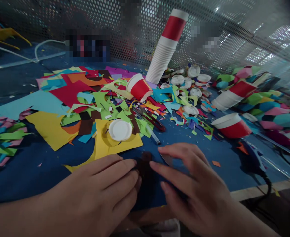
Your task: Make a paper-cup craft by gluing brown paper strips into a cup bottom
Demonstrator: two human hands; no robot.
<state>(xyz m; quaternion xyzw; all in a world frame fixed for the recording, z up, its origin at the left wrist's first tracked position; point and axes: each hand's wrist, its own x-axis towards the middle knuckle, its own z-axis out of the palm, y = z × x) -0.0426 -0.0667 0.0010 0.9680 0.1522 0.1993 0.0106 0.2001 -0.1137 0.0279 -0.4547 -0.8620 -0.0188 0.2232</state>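
Observation:
My left hand (107, 187) is near the table's front edge, its fingers curled and pressed together. Their tips meet a small dark brown piece (146, 161), probably paper, partly hidden in shadow. My right hand (191, 181) faces it with fingers apart, the index fingertip at the brown piece's right side. Under the right fingers shows a thin greyish edge (166, 159) that I cannot make out. Just beyond the hands, a white round lid-like disc (120, 130) lies on yellow paper (132, 141). A pen (153, 135) and dark red-handled scissors (157, 123) lie near it.
Coloured paper scraps (78, 89) cover the blue table (184, 135). A tall stack of paper cups (163, 49) leans behind a single red-white cup (138, 87). On the right are another cup (231, 125), a blue corded tool (253, 158) and colourful paper balls (278, 115).

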